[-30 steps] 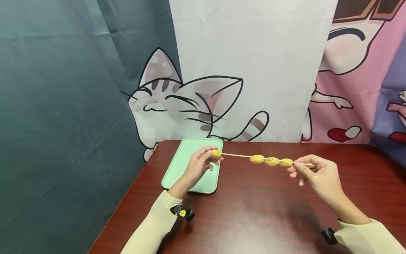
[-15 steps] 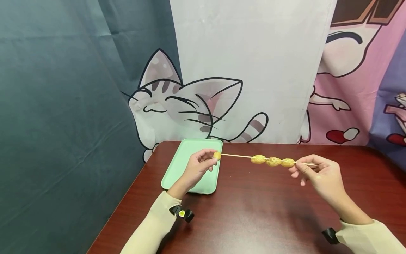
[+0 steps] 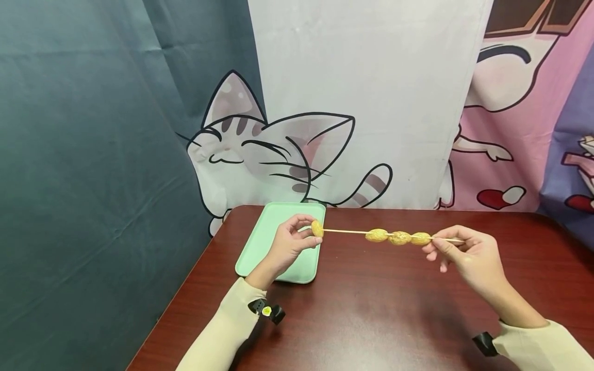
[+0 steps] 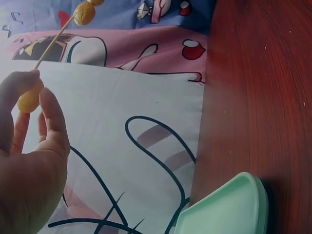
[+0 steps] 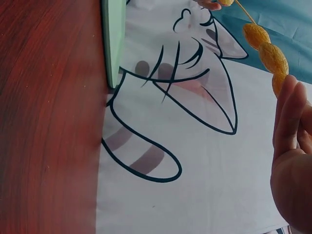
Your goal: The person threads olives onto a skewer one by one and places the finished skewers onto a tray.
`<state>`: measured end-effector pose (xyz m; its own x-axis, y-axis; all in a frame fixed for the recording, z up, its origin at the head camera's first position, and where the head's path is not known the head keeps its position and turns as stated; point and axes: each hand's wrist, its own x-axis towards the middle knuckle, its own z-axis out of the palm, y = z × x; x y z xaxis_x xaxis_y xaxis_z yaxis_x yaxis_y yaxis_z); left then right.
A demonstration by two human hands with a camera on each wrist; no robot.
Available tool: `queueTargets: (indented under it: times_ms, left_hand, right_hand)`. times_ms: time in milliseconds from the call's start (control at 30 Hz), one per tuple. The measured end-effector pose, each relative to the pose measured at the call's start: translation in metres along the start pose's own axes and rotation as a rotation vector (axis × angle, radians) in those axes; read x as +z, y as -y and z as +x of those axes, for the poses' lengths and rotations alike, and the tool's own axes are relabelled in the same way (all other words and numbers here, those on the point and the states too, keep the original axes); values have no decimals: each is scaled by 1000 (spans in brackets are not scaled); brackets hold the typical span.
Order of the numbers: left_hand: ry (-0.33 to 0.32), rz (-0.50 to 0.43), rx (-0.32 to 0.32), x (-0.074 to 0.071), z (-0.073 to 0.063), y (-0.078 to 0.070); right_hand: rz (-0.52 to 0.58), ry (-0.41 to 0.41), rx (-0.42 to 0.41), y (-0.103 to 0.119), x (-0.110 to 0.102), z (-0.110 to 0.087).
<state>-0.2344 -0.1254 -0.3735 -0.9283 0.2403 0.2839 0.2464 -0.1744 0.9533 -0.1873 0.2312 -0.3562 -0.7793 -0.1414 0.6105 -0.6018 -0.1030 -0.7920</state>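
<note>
A thin wooden skewer [image 3: 344,231] runs nearly level above the table. My right hand [image 3: 471,253] pinches it by the right end between thumb and fingers. Three yellow, wrinkled oval pieces [image 3: 399,238] are threaded close together beside those fingers; they look like small potatoes, though the kind is unclear. At the skewer's left tip, my left hand [image 3: 289,242] pinches another yellow oval piece [image 3: 317,228] between thumb and fingers, its long side across the skewer. In the left wrist view this piece [image 4: 30,97] meets the tip; how deep the tip goes is hidden.
A light green rectangular tray [image 3: 260,252] lies on the dark red-brown table [image 3: 362,309], behind and below my left hand. Patterned cloth [image 3: 394,77] with a cartoon cat hangs along the table's back edge, and a dark green cloth [image 3: 93,180] hangs at the left.
The left oval piece has turned from lying along the skewer to standing across it, and my left thumb now presses lower. The skewer's left part has dipped slightly. My right hand has hardly moved.
</note>
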Motion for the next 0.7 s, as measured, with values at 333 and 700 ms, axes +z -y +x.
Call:
queueTargets:
  times_ms: [333,700]
  left_hand:
    - [1,44,13,-3,-1,1]
    - [5,103,29,-7,-2,2]
  right_hand:
    - [-19,-3,-5,-1,2,1]
    - [-4,-4,2,-1,4,2]
